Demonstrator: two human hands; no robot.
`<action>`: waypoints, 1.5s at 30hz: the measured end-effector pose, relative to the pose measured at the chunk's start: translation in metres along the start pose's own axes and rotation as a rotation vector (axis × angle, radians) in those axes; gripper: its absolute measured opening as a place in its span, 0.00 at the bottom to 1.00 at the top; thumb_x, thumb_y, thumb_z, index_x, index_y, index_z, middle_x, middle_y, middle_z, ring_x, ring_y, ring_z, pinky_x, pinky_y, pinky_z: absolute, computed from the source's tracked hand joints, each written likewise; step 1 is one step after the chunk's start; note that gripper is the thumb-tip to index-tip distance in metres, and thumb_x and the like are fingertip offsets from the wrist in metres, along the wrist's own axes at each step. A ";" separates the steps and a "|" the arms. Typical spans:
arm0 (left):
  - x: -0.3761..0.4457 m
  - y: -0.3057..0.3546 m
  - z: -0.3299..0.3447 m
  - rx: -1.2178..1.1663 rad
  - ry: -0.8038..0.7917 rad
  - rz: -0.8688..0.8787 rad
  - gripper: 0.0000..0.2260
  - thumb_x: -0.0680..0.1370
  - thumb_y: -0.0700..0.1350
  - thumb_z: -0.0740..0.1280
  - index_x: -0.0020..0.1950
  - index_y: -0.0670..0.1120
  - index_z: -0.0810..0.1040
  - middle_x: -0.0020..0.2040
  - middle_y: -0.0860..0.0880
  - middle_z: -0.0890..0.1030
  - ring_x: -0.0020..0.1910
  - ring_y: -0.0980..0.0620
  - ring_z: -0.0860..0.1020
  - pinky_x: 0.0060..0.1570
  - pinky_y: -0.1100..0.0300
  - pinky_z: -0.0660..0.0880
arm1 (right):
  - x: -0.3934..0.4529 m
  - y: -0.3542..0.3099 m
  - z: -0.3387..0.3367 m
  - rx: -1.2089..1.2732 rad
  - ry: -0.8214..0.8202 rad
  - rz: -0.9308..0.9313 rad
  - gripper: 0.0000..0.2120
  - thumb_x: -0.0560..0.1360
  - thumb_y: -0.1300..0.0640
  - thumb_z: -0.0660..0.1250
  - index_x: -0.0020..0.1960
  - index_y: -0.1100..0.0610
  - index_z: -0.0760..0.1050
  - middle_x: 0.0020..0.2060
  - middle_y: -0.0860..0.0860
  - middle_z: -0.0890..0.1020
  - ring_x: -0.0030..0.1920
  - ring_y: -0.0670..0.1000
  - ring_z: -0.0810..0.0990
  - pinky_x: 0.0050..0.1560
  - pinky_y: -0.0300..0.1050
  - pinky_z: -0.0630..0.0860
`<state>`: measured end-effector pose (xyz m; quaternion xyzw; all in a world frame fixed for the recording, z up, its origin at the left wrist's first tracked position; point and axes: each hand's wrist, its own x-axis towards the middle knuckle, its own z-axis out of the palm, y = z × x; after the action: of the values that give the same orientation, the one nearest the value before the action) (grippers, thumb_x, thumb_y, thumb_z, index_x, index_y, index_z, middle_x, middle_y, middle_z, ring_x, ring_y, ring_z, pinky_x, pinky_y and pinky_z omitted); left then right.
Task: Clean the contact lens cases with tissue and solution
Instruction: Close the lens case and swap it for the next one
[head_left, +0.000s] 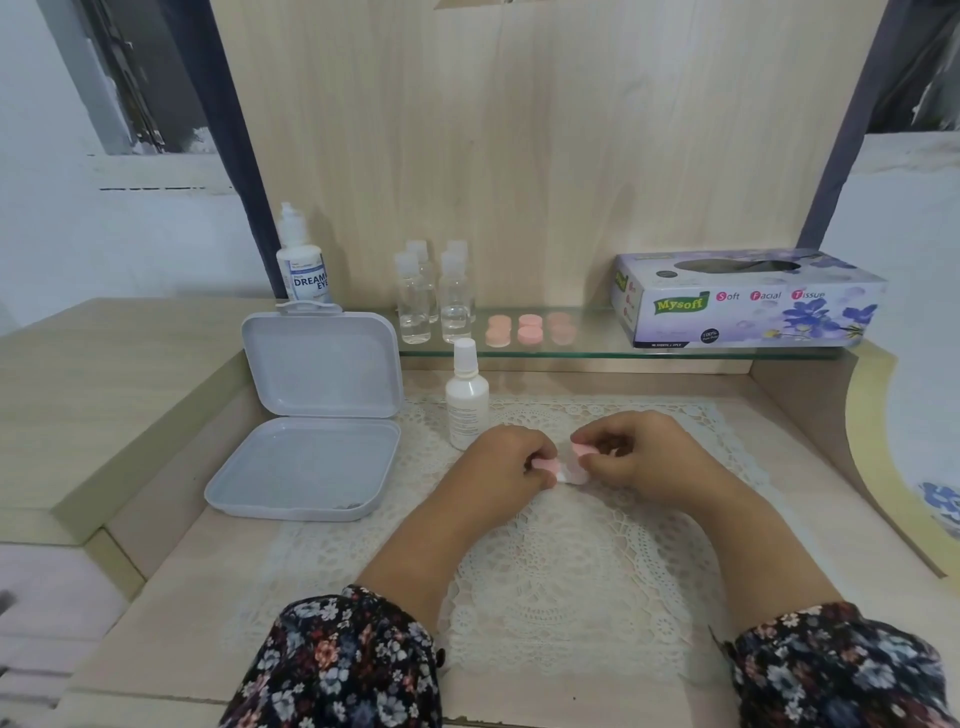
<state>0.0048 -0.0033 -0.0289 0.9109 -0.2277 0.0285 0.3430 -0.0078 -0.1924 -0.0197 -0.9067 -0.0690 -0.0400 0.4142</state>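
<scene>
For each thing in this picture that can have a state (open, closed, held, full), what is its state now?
Grey plastic hinged box: open, lid upright.
White squeeze bottle with white cap: capped, upright on the lace mat.
Large white solution bottle: upright; cap state unclear.
Four clear small bottles: capped, partly filled.
Purple floral tissue box: no tissue sticking out.
Pink contact lens case: held between both hands.
Left hand: pinching one pink cap.
Right hand: pinching the other.

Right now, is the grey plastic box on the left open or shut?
Open: the grey plastic box has its lid hinged back and standing upright, exposing the tray.
</scene>
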 end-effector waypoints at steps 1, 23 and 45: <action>0.000 0.000 0.000 0.001 0.001 0.000 0.11 0.76 0.43 0.70 0.57 0.47 0.80 0.52 0.51 0.79 0.49 0.54 0.76 0.52 0.61 0.74 | 0.000 -0.001 0.001 0.005 -0.024 -0.006 0.08 0.72 0.58 0.72 0.49 0.48 0.82 0.40 0.43 0.82 0.35 0.34 0.77 0.36 0.27 0.72; 0.000 0.000 0.000 0.015 -0.001 0.009 0.10 0.76 0.43 0.70 0.57 0.47 0.80 0.51 0.52 0.79 0.49 0.55 0.76 0.50 0.63 0.73 | -0.001 -0.002 0.003 -0.028 -0.116 -0.032 0.10 0.72 0.58 0.73 0.51 0.48 0.83 0.45 0.45 0.81 0.36 0.36 0.78 0.34 0.27 0.72; 0.001 0.000 0.002 -0.031 0.009 -0.029 0.11 0.76 0.43 0.70 0.57 0.47 0.81 0.51 0.52 0.80 0.49 0.56 0.76 0.49 0.66 0.72 | -0.001 -0.017 0.013 -0.168 -0.060 -0.009 0.14 0.68 0.55 0.77 0.52 0.52 0.79 0.39 0.45 0.79 0.37 0.43 0.77 0.39 0.36 0.75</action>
<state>0.0054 -0.0046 -0.0305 0.9086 -0.2136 0.0240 0.3582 -0.0116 -0.1716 -0.0155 -0.9386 -0.0818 -0.0200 0.3344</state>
